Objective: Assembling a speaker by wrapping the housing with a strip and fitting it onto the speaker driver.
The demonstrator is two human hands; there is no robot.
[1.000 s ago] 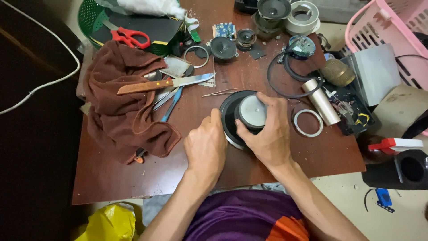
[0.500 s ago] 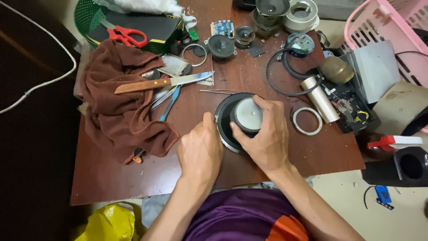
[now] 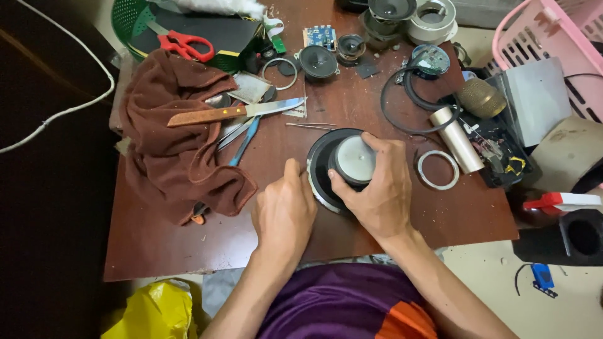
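Observation:
A black round loudspeaker (image 3: 326,164) lies magnet-up on the brown wooden table (image 3: 188,242). Its silver magnet (image 3: 355,157) faces the camera. My right hand (image 3: 377,188) wraps over the magnet and the speaker's near rim, fingers curled around it. My left hand (image 3: 284,210) rests on the table against the speaker's left rim, thumb pointing up at the edge, fingers folded under.
A brown cloth (image 3: 179,141) lies left with a wooden-handled knife (image 3: 235,112) and blue-handled pliers (image 3: 242,141). Red scissors (image 3: 182,44) sit at the back left. Small speakers (image 3: 317,61), a ring (image 3: 438,169), a metal cylinder (image 3: 456,139) and a pink basket (image 3: 553,50) crowd the back and right.
Both hands stay on the speaker; the view has shifted slightly. The right hand's fingers have closed a little more over the magnet.

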